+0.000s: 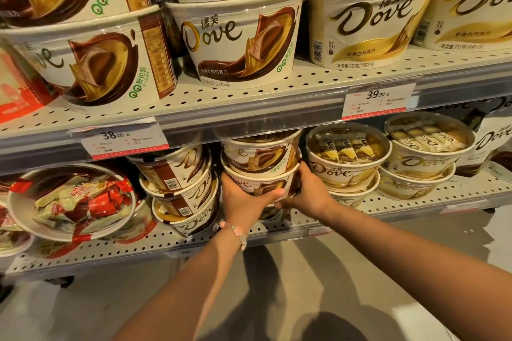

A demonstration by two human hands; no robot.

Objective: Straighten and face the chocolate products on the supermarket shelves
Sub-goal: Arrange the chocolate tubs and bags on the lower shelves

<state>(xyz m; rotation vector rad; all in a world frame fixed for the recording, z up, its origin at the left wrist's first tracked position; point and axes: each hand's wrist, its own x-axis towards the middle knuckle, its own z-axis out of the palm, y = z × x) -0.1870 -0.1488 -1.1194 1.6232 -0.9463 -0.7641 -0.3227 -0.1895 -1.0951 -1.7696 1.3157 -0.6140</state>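
Head view. Fingers: left hand (243, 199) wraps its fingers across the front of the lower milk-chocolate tub (266, 184); right hand (307, 191) curls round that tub's right side, fingertips hidden behind it. Both clamp the same tub.

Held item: lower tub of a two-high stack on the lower shelf (415, 203), centre bay; upper tub (260, 153) sits on it, logo partly turned away.

Neighbours: left stack of brown tubs (180, 188) leans, barcodes facing out, not yet faced. Red-wrapped tub (74, 202) far left lies tipped on its side. White-chocolate tubs (346, 163) at right stand upright, logos forward.

Upper shelf (249, 97): large tubs mostly faced; leftmost one (91, 63) is rotated off-centre.

Progress, as a judgement: early to middle; the centre stack is in hand, the left bay remains.

Obscured: the base of the held stack is behind the hands; price label print is unreadable.
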